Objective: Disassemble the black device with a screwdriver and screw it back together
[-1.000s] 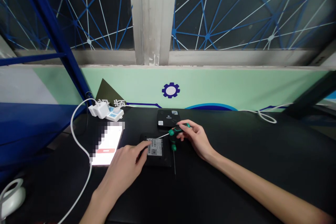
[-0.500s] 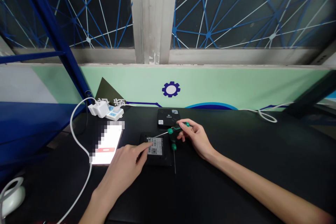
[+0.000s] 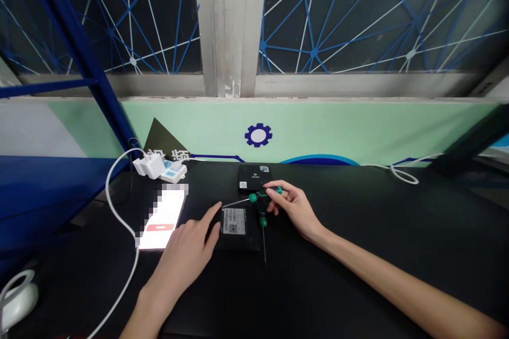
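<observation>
My right hand (image 3: 291, 205) grips a green-and-black screwdriver (image 3: 258, 197) by its handle, with the thin steel shaft pointing left and its tip just past the near black box's upper edge. That flat black box (image 3: 240, 240) carries a white label (image 3: 234, 221). My left hand (image 3: 186, 246) rests with fingers apart, touching the box's left side. A second green-handled screwdriver (image 3: 263, 222) points toward me beside the box. I cannot tell whether my right hand holds it.
A second black box (image 3: 255, 178) lies farther back on the black table (image 3: 358, 233). To the left are a bright phone (image 3: 161, 221) with a blurred screen, a white power strip (image 3: 173, 171), a white charger (image 3: 148, 166) and a white cable (image 3: 119, 206).
My left hand has drawn back from the label to the box's left side, uncovering the label. The first screwdriver's shaft has shifted slightly and now lies flatter.
</observation>
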The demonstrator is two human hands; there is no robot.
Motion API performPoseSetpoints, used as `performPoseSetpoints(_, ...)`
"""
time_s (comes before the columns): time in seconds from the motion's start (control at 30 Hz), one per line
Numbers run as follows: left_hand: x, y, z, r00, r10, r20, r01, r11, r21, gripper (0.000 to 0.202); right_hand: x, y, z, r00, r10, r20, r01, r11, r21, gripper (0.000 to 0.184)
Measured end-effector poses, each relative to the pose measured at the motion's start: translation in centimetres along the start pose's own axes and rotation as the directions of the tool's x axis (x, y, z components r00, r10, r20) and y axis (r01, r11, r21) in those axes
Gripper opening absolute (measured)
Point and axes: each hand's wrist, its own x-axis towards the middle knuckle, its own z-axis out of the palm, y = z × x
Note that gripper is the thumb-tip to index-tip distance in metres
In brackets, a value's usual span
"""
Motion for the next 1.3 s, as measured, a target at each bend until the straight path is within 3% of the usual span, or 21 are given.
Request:
performPoseSetpoints(0.73,0.00,-0.11,0.05,0.999,0.038,0.002,-0.038,0.998,-0.044,0.050,0.08,0.08,0.00,1.000,0.023,-0.008,-0.023,1.000,-0.019,0.044)
performPoseSetpoints(1.3,-0.03,-0.24,0.17,1.000,0.002,0.003,-0.002,0.996,-0.092,0.052,0.25,0.41,-0.03,1.000,0.012,0.005,-0.012,1.000,0.004,0.043)
